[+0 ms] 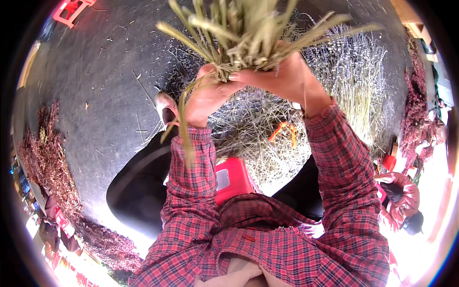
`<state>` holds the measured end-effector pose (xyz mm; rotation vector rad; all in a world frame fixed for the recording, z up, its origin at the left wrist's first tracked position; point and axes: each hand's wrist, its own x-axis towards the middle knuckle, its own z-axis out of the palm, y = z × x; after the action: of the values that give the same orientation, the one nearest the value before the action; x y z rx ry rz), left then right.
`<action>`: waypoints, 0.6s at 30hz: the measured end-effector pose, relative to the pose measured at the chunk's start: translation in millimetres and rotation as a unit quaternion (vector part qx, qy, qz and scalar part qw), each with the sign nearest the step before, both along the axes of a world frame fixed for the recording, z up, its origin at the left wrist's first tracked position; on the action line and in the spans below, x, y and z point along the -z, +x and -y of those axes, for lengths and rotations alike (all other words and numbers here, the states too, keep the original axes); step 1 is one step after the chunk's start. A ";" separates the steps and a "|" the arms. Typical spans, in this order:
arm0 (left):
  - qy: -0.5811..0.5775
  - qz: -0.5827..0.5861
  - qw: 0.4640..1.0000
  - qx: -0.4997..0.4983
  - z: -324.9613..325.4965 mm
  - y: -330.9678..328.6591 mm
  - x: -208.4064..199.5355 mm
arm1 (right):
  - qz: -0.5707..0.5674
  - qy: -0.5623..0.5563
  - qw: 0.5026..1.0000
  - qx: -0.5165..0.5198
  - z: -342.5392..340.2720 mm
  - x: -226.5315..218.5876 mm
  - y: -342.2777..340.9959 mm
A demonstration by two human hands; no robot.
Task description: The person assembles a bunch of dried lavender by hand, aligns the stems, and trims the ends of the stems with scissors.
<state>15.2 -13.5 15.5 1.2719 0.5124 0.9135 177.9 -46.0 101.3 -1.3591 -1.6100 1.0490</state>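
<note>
A bundle of dried plant stems [241,45] is held up in front of me, its cut ends fanning toward the top of the head view and slightly blurred. My left hand [208,98] is closed around its lower left side. On the other side, my right hand [284,81] wraps the same bundle, its thumb meeting the left hand. A few loose stems hang down over my left wrist. Below the hands, orange-handled cutters [284,133] lie on a heap of loose stems [253,122].
Cut lavender [354,81] lies in a thick swath at right. A red plastic stool [234,179] sits between my legs; another red stool [71,10] stands far left. Reddish dried plants [48,153] line the left side, more [415,100] the right. Another person [401,201] is at lower right.
</note>
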 end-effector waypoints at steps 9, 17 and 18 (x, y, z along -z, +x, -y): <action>0.020 -0.210 0.974 0.084 -2.9 -17.5 35.8 | -0.013 -0.123 0.992 -0.031 0.8 35.8 -3.5; -0.225 -0.003 0.971 0.080 -6.5 -15.5 3.9 | 0.000 -0.023 1.000 -0.009 3.8 -0.8 10.7; -0.186 -0.034 0.977 0.097 -8.7 -16.1 11.3 | -0.034 0.033 0.999 -0.019 5.3 0.7 12.2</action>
<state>-0.9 -4.7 4.2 0.9939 0.5729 0.5790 190.1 -51.4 100.6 -1.2405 -1.6118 1.0440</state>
